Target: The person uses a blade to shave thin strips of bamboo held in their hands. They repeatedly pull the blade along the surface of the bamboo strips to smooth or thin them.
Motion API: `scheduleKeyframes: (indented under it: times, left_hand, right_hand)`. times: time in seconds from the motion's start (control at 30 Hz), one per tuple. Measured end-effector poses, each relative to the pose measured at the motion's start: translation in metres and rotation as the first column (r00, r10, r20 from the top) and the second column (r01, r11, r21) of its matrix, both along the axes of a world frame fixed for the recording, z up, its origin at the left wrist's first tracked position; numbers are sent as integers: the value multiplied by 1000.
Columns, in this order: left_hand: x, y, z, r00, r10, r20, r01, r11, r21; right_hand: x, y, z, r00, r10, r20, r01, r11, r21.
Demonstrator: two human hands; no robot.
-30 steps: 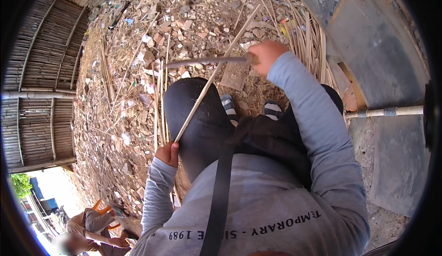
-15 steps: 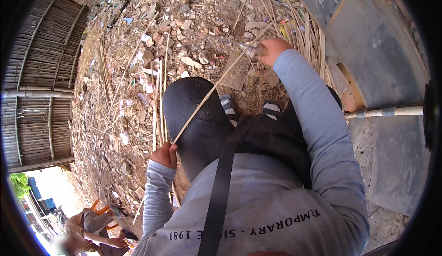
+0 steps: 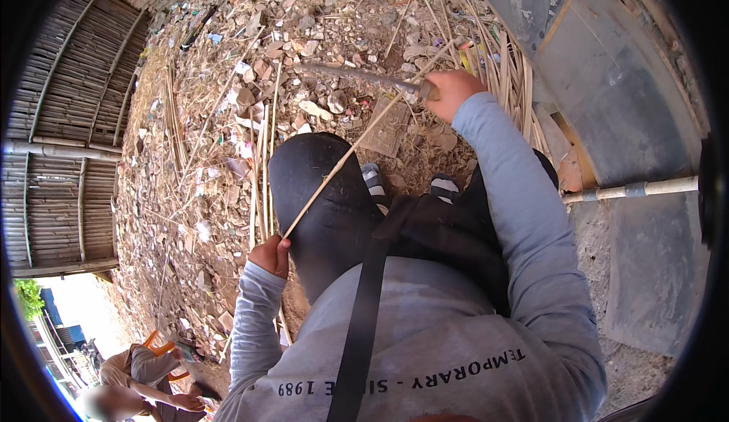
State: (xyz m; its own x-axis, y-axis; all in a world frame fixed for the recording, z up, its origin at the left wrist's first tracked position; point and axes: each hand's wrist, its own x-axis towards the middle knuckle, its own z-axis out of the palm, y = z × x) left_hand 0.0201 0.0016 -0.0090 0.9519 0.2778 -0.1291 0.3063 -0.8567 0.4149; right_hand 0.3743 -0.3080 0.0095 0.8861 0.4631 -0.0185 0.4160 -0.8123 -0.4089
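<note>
My left hand (image 3: 269, 256) is closed on the near end of a long, thin bamboo strip (image 3: 332, 174). The strip slants up over my left knee toward the far right. Wrapped round the handle of a long-bladed knife (image 3: 361, 75), my right hand (image 3: 454, 91) is beyond my knees. The narrow, dark blade points left, and near the handle it crosses the strip; whether the two touch I cannot tell. The strip's far end shows past the right hand.
Several loose bamboo strips (image 3: 263, 167) lie left of my knee, and a bundle of split strips (image 3: 507, 80) is at far right. Rubble covers the ground. Grey sheets (image 3: 634, 80) stand right, a bamboo wall (image 3: 64, 80) left. Another person (image 3: 148, 380) sits at lower left.
The knife blade has swung from lying near the strip's line to pointing left across it. My right hand has shifted slightly nearer; the left still grips the strip's end.
</note>
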Motion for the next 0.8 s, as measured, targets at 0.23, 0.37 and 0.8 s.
scheduleKeyframes:
  times: [0.23, 0.37, 0.8]
  left_hand:
    - [3, -5, -3, 999, 17, 39, -14, 998, -60]
    - [0, -2, -5, 999, 27, 22, -25, 996, -81]
    - [-3, -2, -7, 998, 40, 53, -35, 994, -99]
  right_hand:
    - [21, -19, -14, 994, -109, -8, 109, 986, 122]
    - [-1, -1, 1, 998, -29, -63, 34, 996, 81]
    - [-5, 7, -8, 995, 87, 51, -93, 987, 130]
